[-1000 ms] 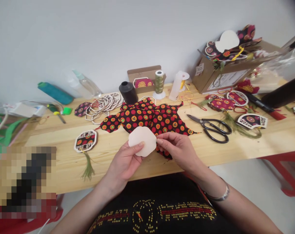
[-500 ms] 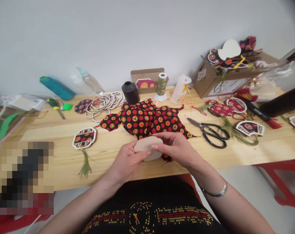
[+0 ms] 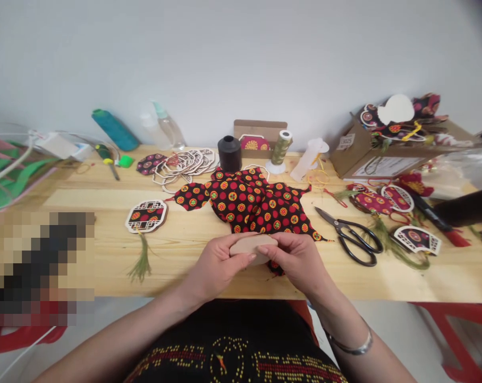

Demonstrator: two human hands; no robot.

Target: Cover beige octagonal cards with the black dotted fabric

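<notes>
Gripping one pale flat piece between them, the left hand and right hand meet over the near part of the wooden table. The left thumb presses on the face turned to the camera while the left fingers close behind it, mostly hidden; the right hand pinches the opposite side, its thumb on the face and its fingers curled over the far edge. The piece is tilted, so its outline looks narrow. Taking it as the centre of the clock, the black patterned cloth spreads at twelve, and a corner of it shows just beside the right hand. Black-handled scissors lie open at three, with a fan-shaped ornament farther out in the same direction. A cardboard box heaped with ornaments stands at two, and a green thread spool at one. The black spool stands at eleven, a pile of pale cut-out frames lies between ten and eleven, and the teal spool leans against the wall at ten. Between nine and ten lies a tasselled ornament, its tassel pointing toward the near edge.
</notes>
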